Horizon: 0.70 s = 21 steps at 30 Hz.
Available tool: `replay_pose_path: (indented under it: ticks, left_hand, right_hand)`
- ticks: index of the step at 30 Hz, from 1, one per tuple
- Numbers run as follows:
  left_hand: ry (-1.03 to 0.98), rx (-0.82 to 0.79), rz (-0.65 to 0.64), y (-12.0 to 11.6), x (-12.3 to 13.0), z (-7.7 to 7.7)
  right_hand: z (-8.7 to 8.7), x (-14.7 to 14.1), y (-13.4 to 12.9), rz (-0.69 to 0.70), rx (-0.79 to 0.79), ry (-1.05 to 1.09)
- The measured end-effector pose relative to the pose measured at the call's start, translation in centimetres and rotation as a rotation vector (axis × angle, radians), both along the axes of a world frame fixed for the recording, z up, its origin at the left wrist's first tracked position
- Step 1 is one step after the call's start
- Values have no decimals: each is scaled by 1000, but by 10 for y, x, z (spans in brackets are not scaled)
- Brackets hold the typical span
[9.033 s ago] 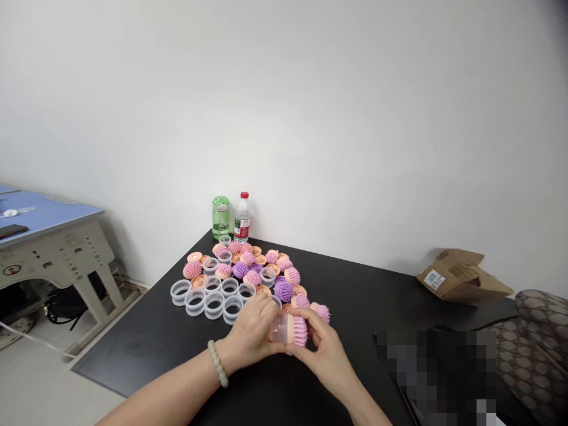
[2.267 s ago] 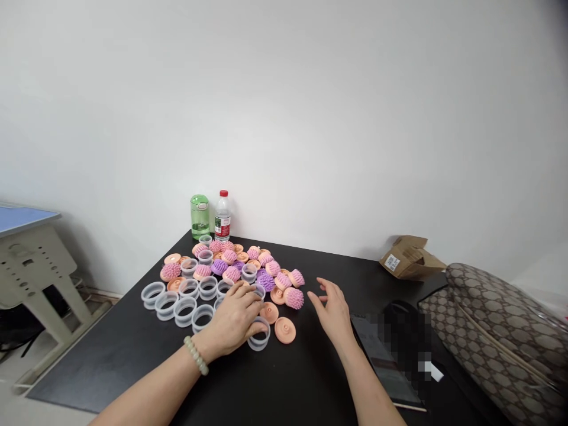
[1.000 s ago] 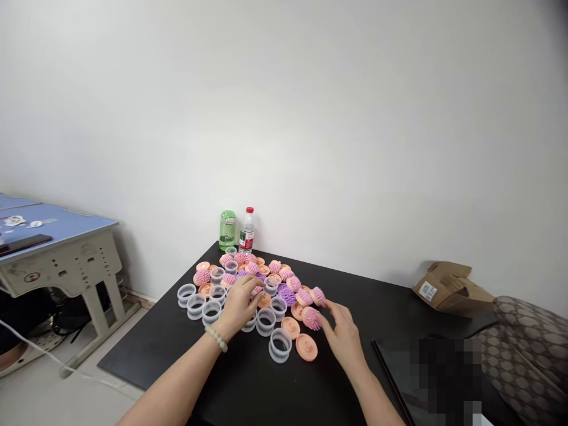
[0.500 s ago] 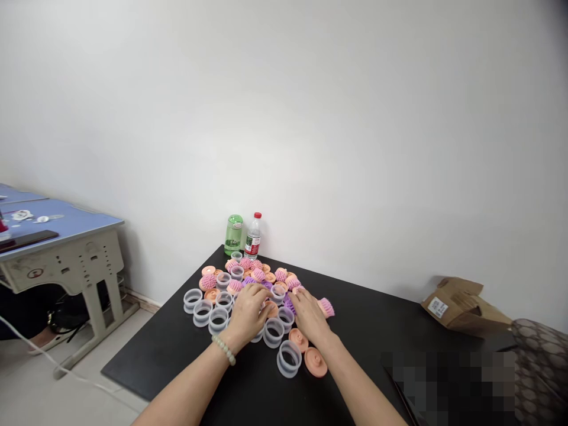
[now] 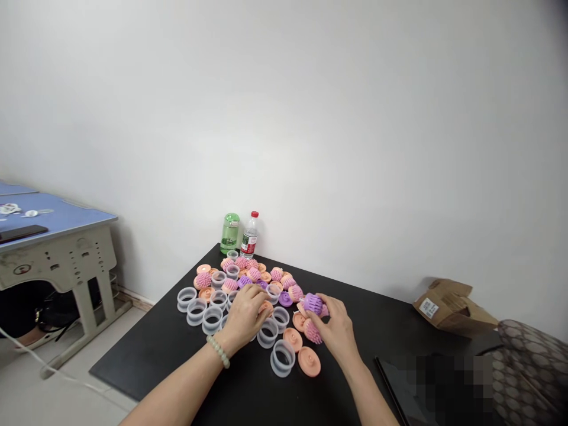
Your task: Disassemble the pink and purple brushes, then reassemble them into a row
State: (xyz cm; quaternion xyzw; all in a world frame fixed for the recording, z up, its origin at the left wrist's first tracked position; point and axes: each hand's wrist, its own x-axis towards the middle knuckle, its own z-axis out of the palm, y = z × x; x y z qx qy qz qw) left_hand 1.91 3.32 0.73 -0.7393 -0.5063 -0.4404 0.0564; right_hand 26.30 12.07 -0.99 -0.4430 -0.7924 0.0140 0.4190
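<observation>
on black tabletop, right fingers grip a purple brush; left hand looks closed

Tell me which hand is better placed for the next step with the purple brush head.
Probably the right hand: its fingers grip the purple brush head, while the left hand lies over the clear plastic rings, away from it.

Clear plastic rings, smooth and slightly frosted. Purple bristle head looks like soft matt rubber, peach discs smooth matt plastic. Counter matt black, box rough brown cardboard.
</observation>
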Motion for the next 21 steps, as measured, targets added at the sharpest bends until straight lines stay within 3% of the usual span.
replay_pose_path:
  ticks: [8, 12, 15, 18, 21]
  left_hand:
    - [-22, -7, -34, 1, 4, -2]
    - [-77, -66, -46, -1, 0, 2]
    - [-132, -141, -69, -6, 3, 9]
    - [-192, -165, -178, -24, 22, 17]
    - [-236, -154, -370, -67, 62, 24]
  right_hand:
    - [-7, -35, 1, 205, 4, -146]
    - [-5, -18, -10, 208, -16, -62]
    - [-7, 9, -38, 106, -102, 135]
    - [-16, 26, -81, 3, -155, 315]
    - [-27, 27, -116, 155, -84, 367]
